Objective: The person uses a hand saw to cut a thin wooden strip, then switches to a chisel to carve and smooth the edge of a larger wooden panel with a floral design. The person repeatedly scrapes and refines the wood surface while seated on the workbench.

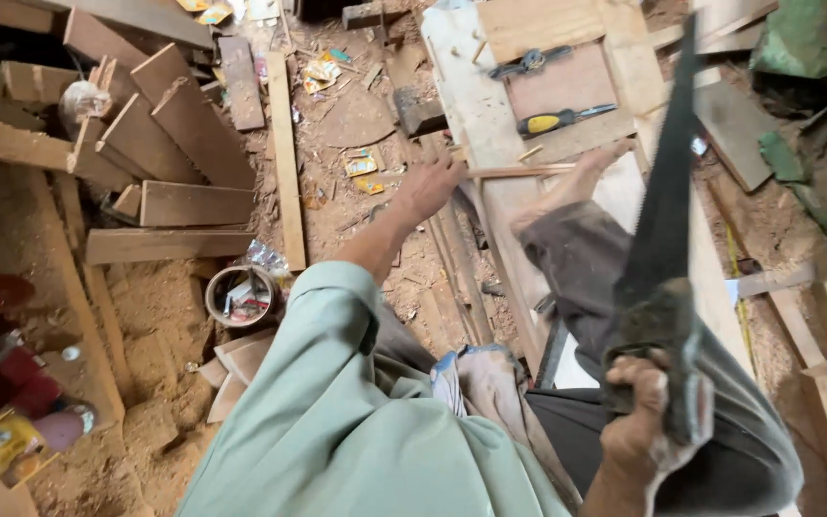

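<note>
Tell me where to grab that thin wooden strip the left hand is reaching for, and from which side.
Grip the thin wooden strip at its near left end, where the left hand already meets it, coming from above. It lies flat across the pale board, its far end toward the bare foot. The right hand is busy holding the handsaw.

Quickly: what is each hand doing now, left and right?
Left hand: closed on a thin wooden strip.
Right hand: closed on the handle of a handsaw.
</note>
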